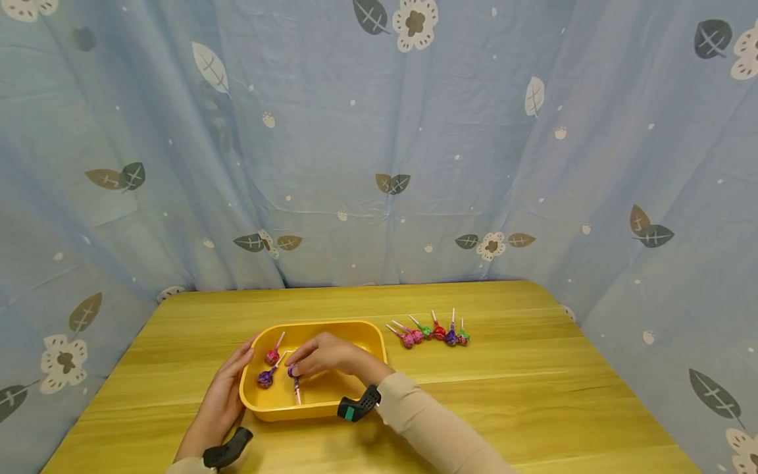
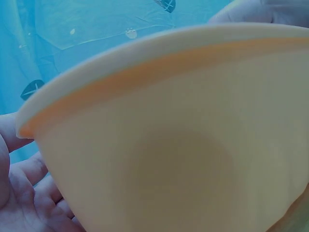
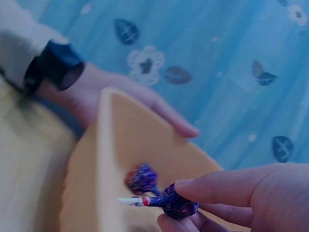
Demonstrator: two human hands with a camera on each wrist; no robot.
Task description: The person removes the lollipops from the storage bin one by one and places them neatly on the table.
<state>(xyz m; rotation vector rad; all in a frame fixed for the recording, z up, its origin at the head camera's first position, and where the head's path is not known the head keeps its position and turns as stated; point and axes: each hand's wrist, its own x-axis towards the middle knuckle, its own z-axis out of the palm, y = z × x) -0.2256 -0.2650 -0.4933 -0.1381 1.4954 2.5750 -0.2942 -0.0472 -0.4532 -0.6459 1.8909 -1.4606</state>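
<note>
A yellow plastic bin (image 1: 316,413) stands on the table. My left hand (image 1: 222,395) rests along the outside of its left wall, its fingers reaching up to the rim. Over the inside of the bin, my right hand (image 1: 328,355) pinches a purple-wrapped lollipop (image 3: 178,202) by its candy end between thumb and fingers. That lollipop's white stick points toward the bin's near wall. In the bin's left part lie another purple lollipop (image 1: 266,378) and a pink lollipop (image 1: 272,357). From the left wrist, mainly the bin's outer wall (image 2: 183,135) shows.
Several lollipops (image 1: 439,332) in pink, green, red and purple wrappers lie in a row to the right of the bin, sticks pointing away. The wooden table (image 1: 533,408) ends at a blue patterned curtain (image 1: 367,151).
</note>
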